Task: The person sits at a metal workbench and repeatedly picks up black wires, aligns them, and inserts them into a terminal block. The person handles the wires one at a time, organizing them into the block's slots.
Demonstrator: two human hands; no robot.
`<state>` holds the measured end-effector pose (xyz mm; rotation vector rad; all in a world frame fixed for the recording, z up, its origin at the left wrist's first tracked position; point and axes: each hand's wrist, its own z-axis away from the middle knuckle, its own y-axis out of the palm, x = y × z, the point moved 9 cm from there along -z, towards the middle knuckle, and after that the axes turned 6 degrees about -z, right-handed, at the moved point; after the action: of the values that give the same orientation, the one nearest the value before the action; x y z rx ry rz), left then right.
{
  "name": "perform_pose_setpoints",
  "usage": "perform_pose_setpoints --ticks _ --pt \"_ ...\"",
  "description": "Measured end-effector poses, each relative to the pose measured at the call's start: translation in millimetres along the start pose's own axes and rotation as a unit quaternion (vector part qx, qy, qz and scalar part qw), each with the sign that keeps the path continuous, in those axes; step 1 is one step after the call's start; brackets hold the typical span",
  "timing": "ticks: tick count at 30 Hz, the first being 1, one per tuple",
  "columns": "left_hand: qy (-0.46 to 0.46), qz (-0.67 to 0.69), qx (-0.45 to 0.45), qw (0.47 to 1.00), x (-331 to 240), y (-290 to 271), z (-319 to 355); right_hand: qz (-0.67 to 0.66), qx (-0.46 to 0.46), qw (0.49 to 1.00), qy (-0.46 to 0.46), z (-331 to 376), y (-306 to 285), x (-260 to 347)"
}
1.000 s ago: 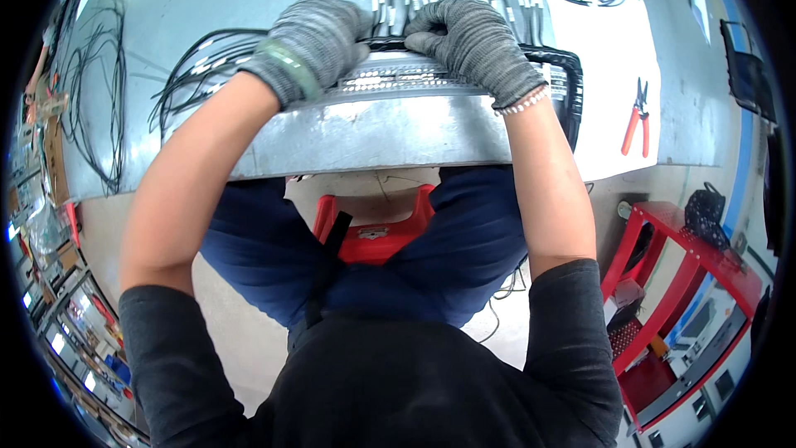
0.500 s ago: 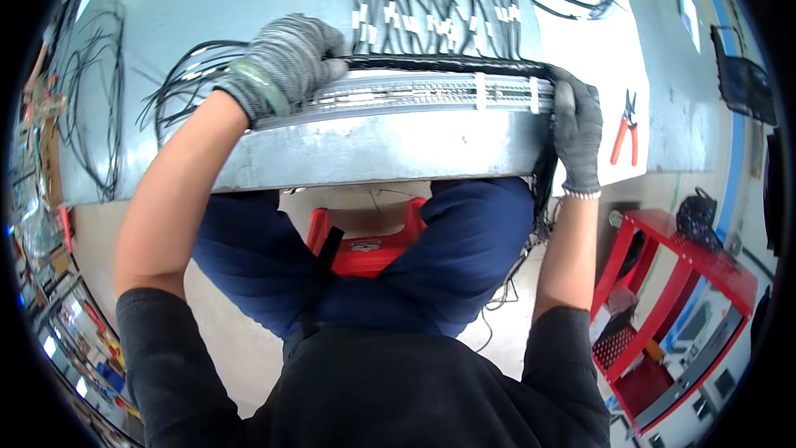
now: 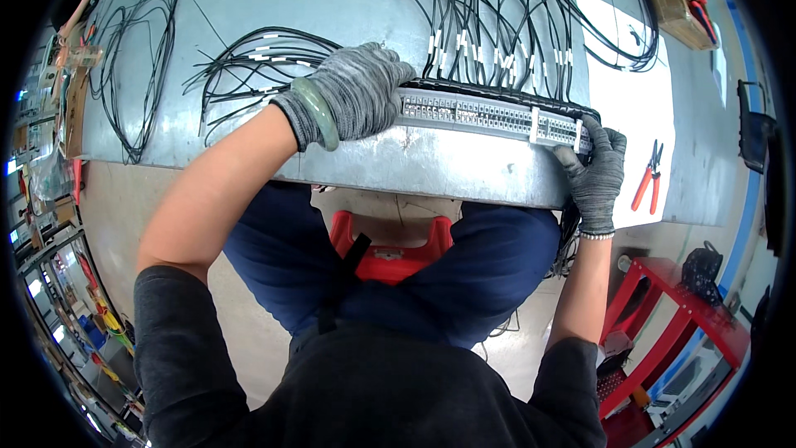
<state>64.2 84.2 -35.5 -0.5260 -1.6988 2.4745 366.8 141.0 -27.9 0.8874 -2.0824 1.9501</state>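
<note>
A long grey terminal block strip (image 3: 473, 114) lies along the near part of the metal table. A black wire bundle (image 3: 497, 97) runs along its far side, and thin black wires with white labels (image 3: 477, 50) fan out from it. My left hand (image 3: 352, 95), in a grey knit glove, is closed round the strip's left part, hiding that end. My right hand (image 3: 599, 170), gloved too, grips the right end, with fingers on the far side and thumb on the near side. White clips (image 3: 535, 126) stand near the right end.
Red-handled wire strippers (image 3: 649, 178) lie on white paper (image 3: 634, 108) to the right. Loose black wires (image 3: 141, 66) are at the left. A wooden box (image 3: 676, 0) sits far right. A red stool (image 3: 390, 259) stands between my legs, and a red cart (image 3: 663, 299) is at the right.
The whole view has shifted, moving the table rightward and down. The strip has turned so its rows of terminals show more plainly. Both hands remain on the strip.
</note>
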Motion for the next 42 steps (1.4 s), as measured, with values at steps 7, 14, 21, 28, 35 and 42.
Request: perform_pose_setpoints --ticks 7,14,21,28,35,42 --pt "0.010 0.043 -0.035 0.998 2.6 0.0 6.2 -0.041 -0.012 0.999 0.017 1.3 -0.7 -2.7" --pt "-0.035 0.107 0.055 0.992 15.3 5.9 -11.2 -0.012 0.007 1.000 0.019 -0.5 -0.2 -1.4" --pt "-0.040 0.085 -0.081 0.992 15.7 3.9 1.5 -0.019 0.018 0.999 0.047 -0.7 0.6 0.0" --pt "-0.059 0.056 -0.127 0.989 12.4 8.5 3.7 -0.045 -0.001 0.999 0.021 0.6 3.1 2.4" --pt "-0.079 0.017 -0.118 0.990 6.8 4.7 3.5 -0.051 -0.004 0.998 0.032 2.0 4.9 -6.9" --pt "-0.077 -0.010 -0.158 0.984 4.8 5.1 3.6 -0.072 -0.009 0.997 0.025 2.2 5.8 -5.8"
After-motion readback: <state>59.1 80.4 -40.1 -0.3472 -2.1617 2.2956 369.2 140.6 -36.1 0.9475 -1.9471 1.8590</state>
